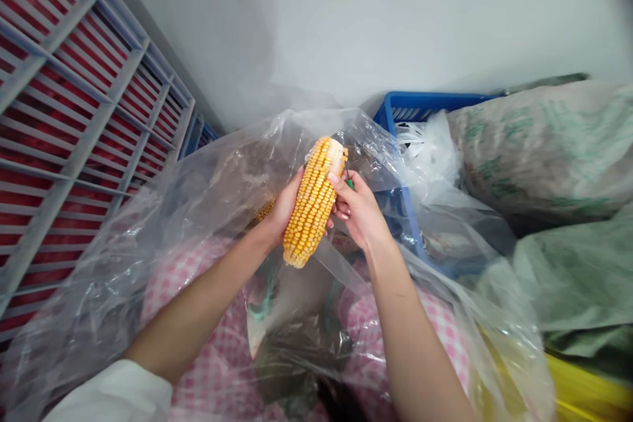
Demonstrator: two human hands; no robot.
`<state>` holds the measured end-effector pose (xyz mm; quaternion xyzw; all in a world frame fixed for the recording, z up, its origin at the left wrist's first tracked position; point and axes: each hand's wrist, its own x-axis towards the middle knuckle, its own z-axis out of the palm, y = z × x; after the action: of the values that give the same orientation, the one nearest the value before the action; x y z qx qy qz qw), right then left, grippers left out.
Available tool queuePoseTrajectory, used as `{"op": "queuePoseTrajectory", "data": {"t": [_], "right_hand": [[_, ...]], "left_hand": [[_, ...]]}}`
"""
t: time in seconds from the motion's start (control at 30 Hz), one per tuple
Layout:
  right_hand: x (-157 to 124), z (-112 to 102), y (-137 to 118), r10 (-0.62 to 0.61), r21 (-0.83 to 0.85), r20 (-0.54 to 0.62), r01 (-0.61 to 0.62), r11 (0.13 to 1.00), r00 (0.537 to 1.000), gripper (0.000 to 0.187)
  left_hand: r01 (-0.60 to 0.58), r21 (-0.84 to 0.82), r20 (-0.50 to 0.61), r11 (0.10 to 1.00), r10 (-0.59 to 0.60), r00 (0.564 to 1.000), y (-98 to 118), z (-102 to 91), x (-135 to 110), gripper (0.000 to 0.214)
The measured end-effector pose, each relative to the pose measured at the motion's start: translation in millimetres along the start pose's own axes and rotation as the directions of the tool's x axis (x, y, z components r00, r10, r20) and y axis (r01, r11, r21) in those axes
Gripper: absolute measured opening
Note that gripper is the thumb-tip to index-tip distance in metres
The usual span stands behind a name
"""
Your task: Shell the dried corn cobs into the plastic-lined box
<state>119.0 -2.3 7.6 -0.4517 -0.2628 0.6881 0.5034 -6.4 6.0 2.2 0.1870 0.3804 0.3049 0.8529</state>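
A yellow corn cob (312, 203) is held upright and slightly tilted over a large clear plastic bag (148, 244). My left hand (284, 208) wraps round the cob's left side from behind. My right hand (359, 211) is closed, thumb pressed on the cob near its top where kernels are gone and pale core shows. A small green object (349, 182) pokes out of the right hand's fingers; I cannot make out what it is. Pink checked cloth shows through the bag beneath my forearms.
A blue plastic crate (420, 105) stands behind the bag, with a white bag inside. Large woven sacks (544, 151) lie at the right, a yellow edge (588, 392) at the bottom right. A grey grille over red (74, 132) fills the left. A pale wall is behind.
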Motion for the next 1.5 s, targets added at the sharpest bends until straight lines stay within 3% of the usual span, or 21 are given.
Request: {"op": "queuePoseTrajectory", "data": {"t": [0.1, 0.27, 0.37, 0.5, 0.67, 0.9, 1.2, 1.33, 1.5], "right_hand": [[-1, -1, -3, 0.022, 0.015, -0.018, -0.022, 1.0, 1.0, 0.035], [-4, -4, -7, -0.024, 0.148, 0.135, 0.004, 0.989, 0.991, 0.028], [-5, -7, -7, -0.022, 0.139, 0.154, 0.001, 0.99, 0.988, 0.027], [-5, -5, -6, 0.008, 0.092, 0.123, -0.019, 0.996, 0.992, 0.032], [-6, -1, -5, 0.003, 0.018, -0.013, -0.002, 1.0, 1.0, 0.039], [-8, -4, -9, -0.008, 0.08, 0.126, -0.002, 0.997, 0.992, 0.035], [-9, 1, -3, -0.033, -0.048, -0.03, 0.032, 0.998, 0.999, 0.037], [-9, -2, -6, -0.022, 0.053, 0.046, 0.019, 0.998, 0.999, 0.039], [-12, -4, -10, -0.04, 0.095, 0.162, 0.024, 0.995, 0.986, 0.029]], "left_hand": [[0.014, -0.045, 0.031, 0.999, -0.013, 0.999, -1, 1.1, 0, 0.068], [0.008, -0.15, 0.16, 0.989, 0.017, 0.987, 7, 2.4, -4, 0.061], [0.014, -0.13, 0.201, 0.991, 0.012, 0.979, 10, 2.0, -7, 0.061], [0.013, -0.083, 0.206, 0.996, 0.005, 0.978, 8, -0.8, -6, 0.062], [0.063, -0.025, 0.161, 0.998, -0.058, 0.985, 2, -1.0, -2, 0.071], [0.05, -0.13, 0.203, 0.99, -0.023, 0.979, 8, 2.6, -6, 0.063], [0.065, -0.016, 0.177, 0.998, -0.061, 0.982, 1, -1.8, -2, 0.075], [0.075, -0.125, 0.226, 0.989, -0.045, 0.973, 5, 2.1, -5, 0.066], [0.067, -0.158, 0.307, 0.985, -0.015, 0.952, 11, 1.3, -9, 0.054]]}}
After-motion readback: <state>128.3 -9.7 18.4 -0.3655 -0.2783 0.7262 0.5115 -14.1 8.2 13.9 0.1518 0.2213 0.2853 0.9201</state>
